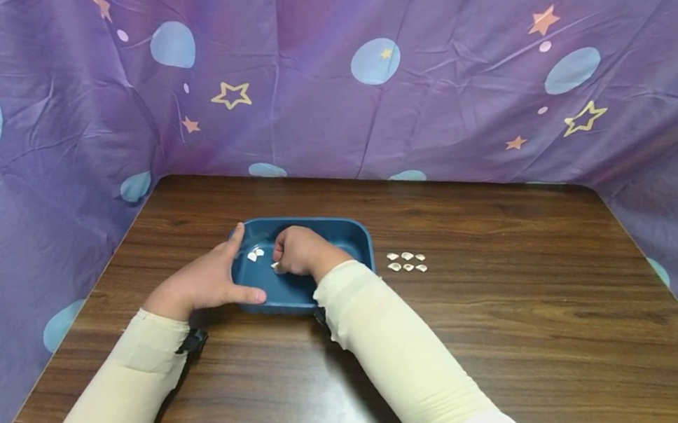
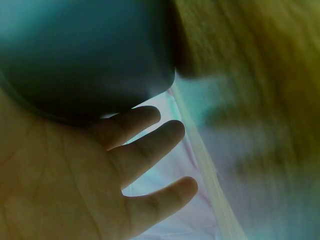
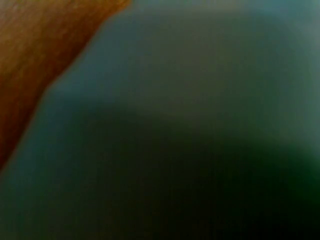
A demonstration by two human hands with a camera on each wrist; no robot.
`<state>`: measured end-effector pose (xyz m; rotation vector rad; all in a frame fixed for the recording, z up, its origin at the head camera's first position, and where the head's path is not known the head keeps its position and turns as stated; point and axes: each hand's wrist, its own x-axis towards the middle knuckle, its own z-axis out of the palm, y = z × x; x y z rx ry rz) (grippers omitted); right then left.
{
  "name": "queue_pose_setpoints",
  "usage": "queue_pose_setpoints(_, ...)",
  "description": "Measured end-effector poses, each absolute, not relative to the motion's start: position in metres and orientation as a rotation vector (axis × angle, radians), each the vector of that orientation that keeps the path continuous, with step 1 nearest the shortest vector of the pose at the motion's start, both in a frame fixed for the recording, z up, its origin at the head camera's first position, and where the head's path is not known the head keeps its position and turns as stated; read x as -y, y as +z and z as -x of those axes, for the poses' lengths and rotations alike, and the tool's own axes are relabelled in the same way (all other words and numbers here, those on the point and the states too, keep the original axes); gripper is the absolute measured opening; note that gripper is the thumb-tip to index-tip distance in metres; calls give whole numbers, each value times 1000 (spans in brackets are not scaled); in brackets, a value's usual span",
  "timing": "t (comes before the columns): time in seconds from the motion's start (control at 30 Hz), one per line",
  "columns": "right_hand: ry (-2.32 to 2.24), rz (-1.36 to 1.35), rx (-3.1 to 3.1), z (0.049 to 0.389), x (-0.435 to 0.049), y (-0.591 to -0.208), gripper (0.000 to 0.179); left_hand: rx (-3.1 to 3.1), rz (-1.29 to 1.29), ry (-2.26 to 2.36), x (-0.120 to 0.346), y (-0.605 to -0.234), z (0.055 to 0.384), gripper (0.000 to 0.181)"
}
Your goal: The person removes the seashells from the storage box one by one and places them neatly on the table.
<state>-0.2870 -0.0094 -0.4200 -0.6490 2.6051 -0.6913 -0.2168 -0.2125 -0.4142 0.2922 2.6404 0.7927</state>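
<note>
A blue rectangular tray (image 1: 277,303) sits on the wooden table in the head view. My left hand (image 1: 203,283) rests against its left end, thumb along the near rim and fingers spread straight. In the left wrist view, the left hand (image 2: 65,175) has its palm by the dark outer wall of the tray (image 2: 90,55). Reaching inside the tray, my right hand (image 1: 302,253) pinches a small white seashell (image 1: 274,266) low over the tray floor. Just left of it lie a few white seashells (image 1: 253,256). The tray wall fills most of the blurred right wrist view.
To the right of the tray, several small seashells (image 1: 407,256) lie in two short rows on the wooden table (image 1: 525,298). A purple cloth (image 1: 313,109) with stars and planets hangs behind the table and along both sides.
</note>
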Motion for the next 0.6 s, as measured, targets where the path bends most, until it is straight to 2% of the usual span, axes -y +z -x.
queue_pose_setpoints(0.6,-889,633,-2582,285,9,-408,11,-2651,-291,773,212,-414,217,141)
